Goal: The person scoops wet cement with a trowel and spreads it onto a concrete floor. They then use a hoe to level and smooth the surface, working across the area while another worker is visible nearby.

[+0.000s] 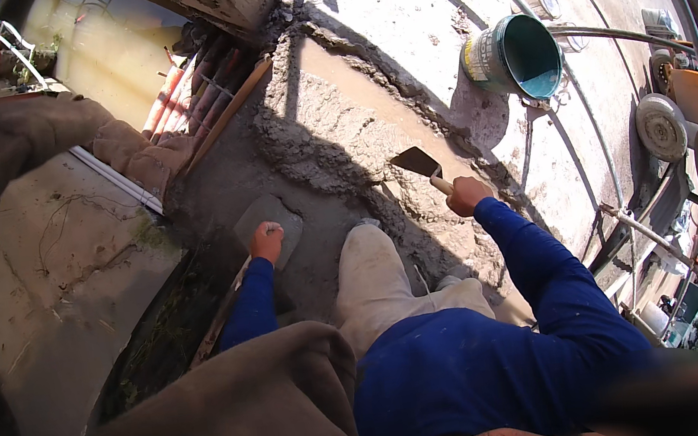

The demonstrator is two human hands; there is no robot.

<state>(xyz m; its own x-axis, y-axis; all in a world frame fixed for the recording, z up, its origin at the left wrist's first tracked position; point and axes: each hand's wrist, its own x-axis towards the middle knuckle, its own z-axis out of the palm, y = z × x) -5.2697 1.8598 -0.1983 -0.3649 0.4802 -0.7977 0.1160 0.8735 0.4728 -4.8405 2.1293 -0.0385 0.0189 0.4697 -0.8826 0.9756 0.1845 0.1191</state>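
My right hand (467, 195) is wrapped round the wooden handle of a pointing trowel (417, 162). Its dark blade reaches over the edge of a heap of wet mortar (318, 139). On the left, my left hand (266, 242) is closed on a flat grey float (290, 228), which rests on smoothed grey mortar (231, 180). The float's handle is hidden under the fingers. My knees are bent just behind the mortar.
A green bucket (514, 58) stands beyond the mortar on pale concrete, with a hose crossing near it. Pipes (195, 97) and a wooden edge board (228, 102) lie at upper left, beside muddy water. At right are a wheel (661, 128) and bamboo poles (664, 245).
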